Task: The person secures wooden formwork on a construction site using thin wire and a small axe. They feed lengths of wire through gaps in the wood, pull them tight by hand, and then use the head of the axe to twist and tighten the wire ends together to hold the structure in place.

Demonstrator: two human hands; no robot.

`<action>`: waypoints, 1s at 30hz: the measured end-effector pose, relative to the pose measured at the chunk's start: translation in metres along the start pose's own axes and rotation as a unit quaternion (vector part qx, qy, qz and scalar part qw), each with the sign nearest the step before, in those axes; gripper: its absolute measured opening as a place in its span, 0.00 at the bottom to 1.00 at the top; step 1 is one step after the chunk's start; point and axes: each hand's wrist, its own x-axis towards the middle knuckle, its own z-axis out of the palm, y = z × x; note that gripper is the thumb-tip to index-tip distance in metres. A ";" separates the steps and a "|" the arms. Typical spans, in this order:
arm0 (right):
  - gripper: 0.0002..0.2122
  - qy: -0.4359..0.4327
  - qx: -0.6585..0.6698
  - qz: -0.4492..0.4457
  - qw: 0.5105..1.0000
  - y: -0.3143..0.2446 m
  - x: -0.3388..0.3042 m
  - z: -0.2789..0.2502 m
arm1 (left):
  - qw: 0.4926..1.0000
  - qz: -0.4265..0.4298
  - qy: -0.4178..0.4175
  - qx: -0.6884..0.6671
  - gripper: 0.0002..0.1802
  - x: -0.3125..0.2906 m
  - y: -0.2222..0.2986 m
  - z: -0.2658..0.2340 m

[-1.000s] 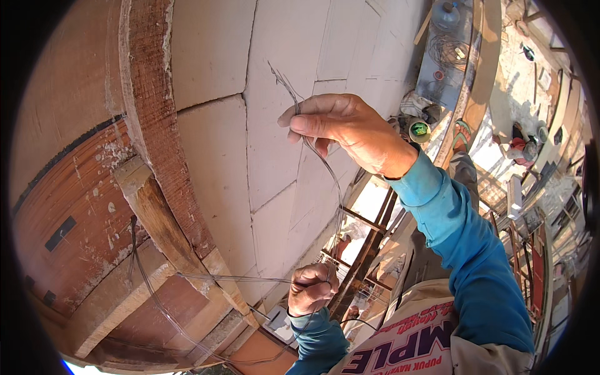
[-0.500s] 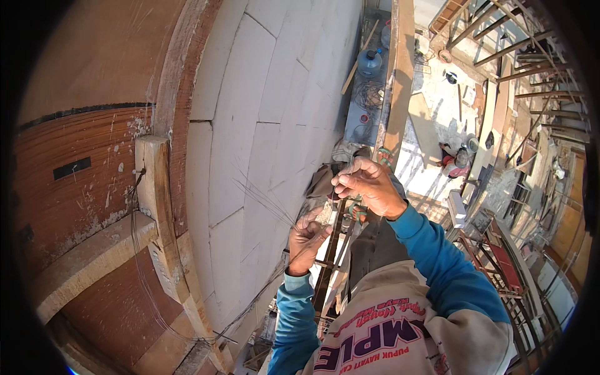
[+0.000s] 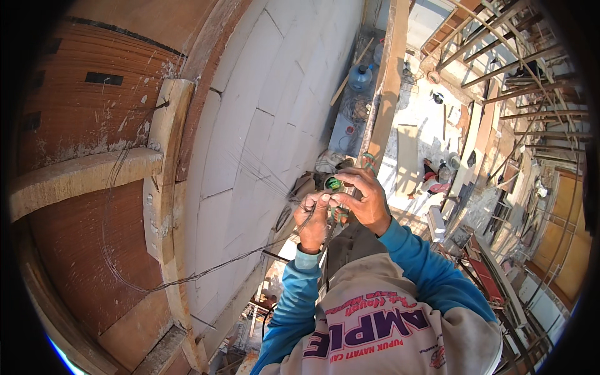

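In front of my body, my left hand (image 3: 312, 222) is closed with its thumb and fingers around a bundle of thin dark wire (image 3: 187, 279). Loose wire ends fan out from it toward the pale wall. The wire sags in a long loop up to the wooden post (image 3: 167, 128) at the left, where it is tied near the top. My right hand (image 3: 364, 201) meets the left one, its thumb and index finger pinched at the left thumb tip. Wire strands seem to run into this pinch, though the fingers partly cover them.
A crosspiece (image 3: 87, 181) joins the post against brown panels. The white block wall (image 3: 250, 134) rises beside me. Far below are a long plank (image 3: 381, 94), a blue water jug (image 3: 360, 77), another person (image 3: 435, 182) and timber framing (image 3: 525, 94). My sandalled feet show beneath my hands.
My right hand has come down and my left hand up, so they now meet at the fingertips. The wire loop hangs farther out from the post. My view has shifted somewhat.
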 end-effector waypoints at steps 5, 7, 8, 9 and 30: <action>0.08 -0.180 -0.194 -0.017 0.964 -0.001 0.001 -0.016 | 0.999 0.001 -0.036 0.029 0.10 -0.004 0.016 -0.017; 0.09 -0.184 -0.218 -0.050 0.957 0.001 -0.003 -0.015 | 0.990 -0.089 -0.097 0.041 0.11 -0.008 0.028 -0.024; 0.11 -0.237 -0.184 0.025 0.953 -0.001 -0.004 -0.016 | 0.987 -0.116 -0.100 0.054 0.11 -0.010 0.023 -0.031; 0.14 -0.288 -0.149 0.101 0.940 -0.002 -0.007 -0.017 | 0.987 -0.116 -0.097 0.051 0.11 -0.012 0.022 -0.036; 0.14 -0.117 -0.245 -0.298 0.915 -0.023 -0.036 -0.008 | 0.984 -0.141 -0.078 -0.075 0.17 -0.035 0.048 -0.033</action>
